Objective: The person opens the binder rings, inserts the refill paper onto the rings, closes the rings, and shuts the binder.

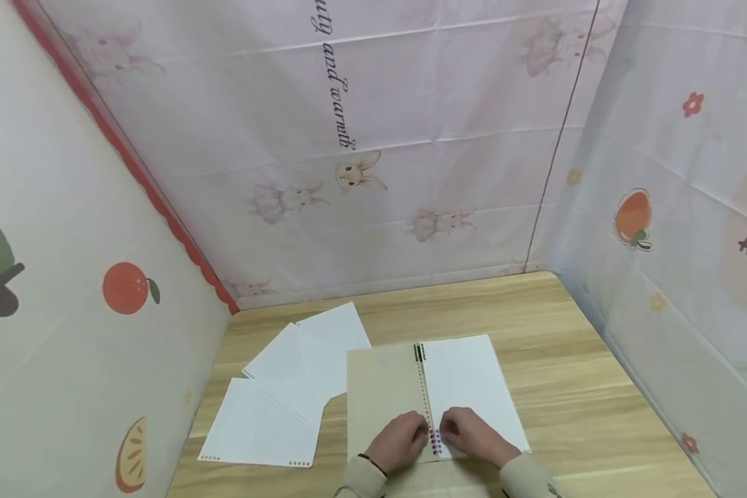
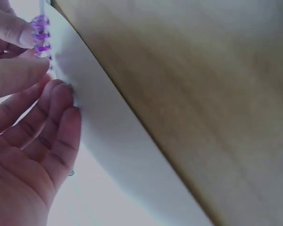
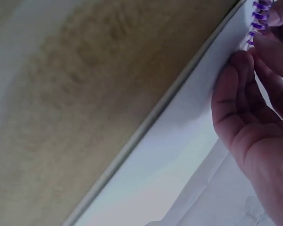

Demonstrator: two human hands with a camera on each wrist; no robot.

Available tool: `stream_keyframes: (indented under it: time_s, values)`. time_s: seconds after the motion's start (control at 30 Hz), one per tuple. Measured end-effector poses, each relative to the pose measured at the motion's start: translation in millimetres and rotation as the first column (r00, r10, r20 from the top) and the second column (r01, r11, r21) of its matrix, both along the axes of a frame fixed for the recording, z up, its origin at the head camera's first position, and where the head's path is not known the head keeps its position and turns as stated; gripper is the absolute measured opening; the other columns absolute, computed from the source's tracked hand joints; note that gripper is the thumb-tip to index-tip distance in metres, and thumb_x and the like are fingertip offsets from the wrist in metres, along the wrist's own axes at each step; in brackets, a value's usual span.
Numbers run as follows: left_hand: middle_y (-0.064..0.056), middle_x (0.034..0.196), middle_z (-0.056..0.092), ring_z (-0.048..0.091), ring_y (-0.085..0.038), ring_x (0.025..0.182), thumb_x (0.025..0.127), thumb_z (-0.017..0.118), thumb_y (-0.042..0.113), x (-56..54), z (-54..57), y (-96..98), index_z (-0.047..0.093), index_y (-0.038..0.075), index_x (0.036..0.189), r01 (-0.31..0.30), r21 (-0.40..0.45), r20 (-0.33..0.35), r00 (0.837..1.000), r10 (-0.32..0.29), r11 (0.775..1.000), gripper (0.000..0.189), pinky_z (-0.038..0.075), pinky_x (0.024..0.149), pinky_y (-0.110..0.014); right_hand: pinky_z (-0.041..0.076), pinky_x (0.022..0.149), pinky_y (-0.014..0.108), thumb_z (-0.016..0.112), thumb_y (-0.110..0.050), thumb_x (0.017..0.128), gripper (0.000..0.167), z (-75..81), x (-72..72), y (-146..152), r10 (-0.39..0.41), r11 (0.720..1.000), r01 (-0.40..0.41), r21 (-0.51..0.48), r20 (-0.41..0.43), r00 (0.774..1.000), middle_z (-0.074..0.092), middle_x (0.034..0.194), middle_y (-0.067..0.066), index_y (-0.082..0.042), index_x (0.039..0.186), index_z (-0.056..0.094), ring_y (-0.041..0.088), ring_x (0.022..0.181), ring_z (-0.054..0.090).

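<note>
A loose-leaf notebook lies spread on the table, its beige cover (image 1: 380, 394) on the left and a stack of white punched paper (image 1: 463, 373) on the right. At the near end of the spine is a purple binding-ring strip (image 1: 436, 443); a dark green strip (image 1: 419, 353) sits at the far end. My left hand (image 1: 400, 439) pinches the purple strip from the left, thumb on top. From the right, my right hand (image 1: 473, 434) pinches the same strip; its thumb and fingertips meet at the purple rings (image 3: 259, 16). Fingers partly hide the rings.
Several loose white sheets (image 1: 261, 429) with punched holes at their ends overlap on the left of the wooden table (image 1: 573, 387). Printed cloth walls (image 1: 386, 249) enclose the table at the back and both sides.
</note>
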State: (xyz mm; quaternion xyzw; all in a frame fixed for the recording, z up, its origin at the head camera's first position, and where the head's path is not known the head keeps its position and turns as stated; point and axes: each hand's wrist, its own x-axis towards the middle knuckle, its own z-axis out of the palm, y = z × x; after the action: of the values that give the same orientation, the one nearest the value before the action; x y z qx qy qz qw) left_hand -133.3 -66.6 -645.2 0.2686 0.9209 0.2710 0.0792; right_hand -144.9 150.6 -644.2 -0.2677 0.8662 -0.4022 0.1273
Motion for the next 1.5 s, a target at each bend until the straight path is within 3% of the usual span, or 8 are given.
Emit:
stream_keyframes:
  time_s: [0.17,0.33,0.77,1.5]
  values:
    - [0.011,0.079,0.057,0.045,0.004,0.07,0.091,0.074,0.013,14.0,6.5,1.0,0.071,0.015,0.094,-0.011,0.01,0.075,0.997,0.01,1.0,0.004,0.044,0.065,-0.015,0.047,0.061,0.019,0.073,0.001,0.084,0.01,1.3,12.1,3,0.034,0.999,-0.033,-0.025,0.062,0.997,0.064,0.076,-0.006,-0.008,0.083,0.069,-0.003,0.067,0.05]
    - [0.011,0.079,0.059,0.045,0.005,0.07,0.09,0.076,0.014,20.2,7.6,3.8,0.07,0.016,0.089,-0.017,0.02,0.071,0.997,0.015,1.0,0.006,0.044,0.065,-0.015,0.047,0.062,0.019,0.076,0.0,0.082,0.013,-0.6,16.6,2,0.034,0.999,-0.033,-0.027,0.039,0.999,0.063,0.076,-0.009,-0.011,0.082,0.069,-0.004,0.067,0.05]
    - [0.014,0.072,0.053,0.041,0.004,0.065,0.09,0.078,0.017,21.3,3.5,10.7,0.066,0.016,0.082,-0.021,-0.008,0.036,0.999,0.022,1.0,0.015,0.039,0.06,-0.015,0.047,0.061,0.019,0.076,0.0,0.081,0.013,-10.1,19.1,-1,0.005,1.0,-0.004,-0.028,0.025,1.0,0.061,0.075,-0.013,-0.012,0.08,0.07,-0.005,0.067,0.05]
    - [0.013,0.075,0.057,0.043,0.006,0.068,0.091,0.077,0.016,20.4,0.5,12.4,0.067,0.018,0.084,0.017,-0.032,-0.043,0.999,-0.018,0.999,0.012,0.04,0.062,-0.014,0.047,0.062,0.02,0.073,0.0,0.078,0.013,-4.9,18.0,-4,-0.023,1.0,0.023,-0.021,-0.015,1.0,0.062,0.069,-0.012,-0.013,0.074,0.072,-0.005,0.065,0.05]
